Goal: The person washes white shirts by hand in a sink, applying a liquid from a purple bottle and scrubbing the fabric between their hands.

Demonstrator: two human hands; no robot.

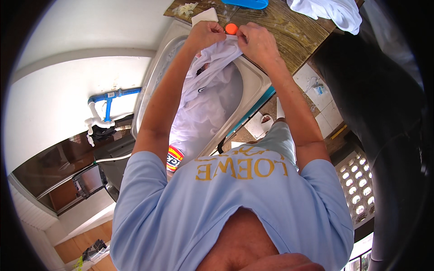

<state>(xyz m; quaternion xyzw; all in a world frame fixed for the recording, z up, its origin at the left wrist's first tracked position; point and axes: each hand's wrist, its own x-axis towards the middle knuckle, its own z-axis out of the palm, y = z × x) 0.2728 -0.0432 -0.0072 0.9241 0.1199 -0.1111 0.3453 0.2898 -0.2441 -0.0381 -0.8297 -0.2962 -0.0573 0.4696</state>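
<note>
A wet white garment (213,58) is stretched between my hands at the far end of a pale sink basin (258,77). My left hand (207,34) pinches one part of its edge. My right hand (257,41) grips the edge a little to the right, fingers closed. The rest of the cloth trails down into cloudy water, where more white laundry (199,115) lies soaking. Just beyond my fingers, between the two hands, shows a round orange cap (231,29); what it belongs to is hidden. A white block (205,17) resembling soap rests behind my left hand.
A wooden counter (296,36) adjoins the basin's far end, bearing a blue object (246,3) and a crumpled white cloth (327,12). Blue and white pipes (107,101) run along the left wall. Dark hanging fabric (375,104) fills the right side.
</note>
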